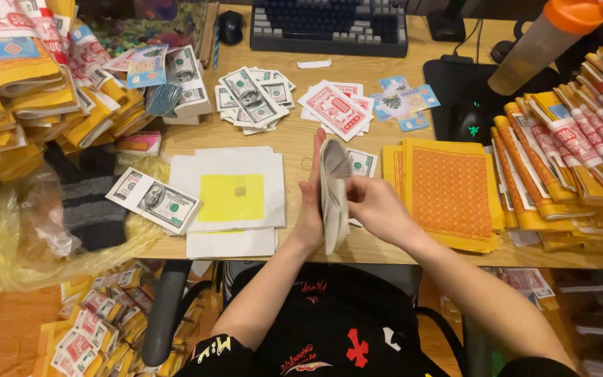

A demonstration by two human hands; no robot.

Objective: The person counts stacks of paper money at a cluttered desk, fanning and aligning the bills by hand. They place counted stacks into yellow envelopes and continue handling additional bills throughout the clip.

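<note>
Over the table's front edge, my left hand (310, 202) stands upright with a stack of paper banknotes (333, 192) pressed edge-on against its palm. My right hand (375, 206) grips the same stack from the right side, fingers curled on the notes. Just behind the hands one loose banknote (363, 163) lies flat on the wooden table (294, 136). To the left rests a pile of white paper sheets (228, 185) with a yellow square on top, and a banded bundle of banknotes (153, 200) lies beside it.
Orange patterned sheets (448, 192) lie right of my hands. Wrapped yellow paper bundles (574, 153) pile up at right and far left (22, 91). Fanned banknotes (252, 98), red-printed notes (336, 108), a keyboard (329, 26), a mouse (467, 122) and a bottle (546, 42) sit behind.
</note>
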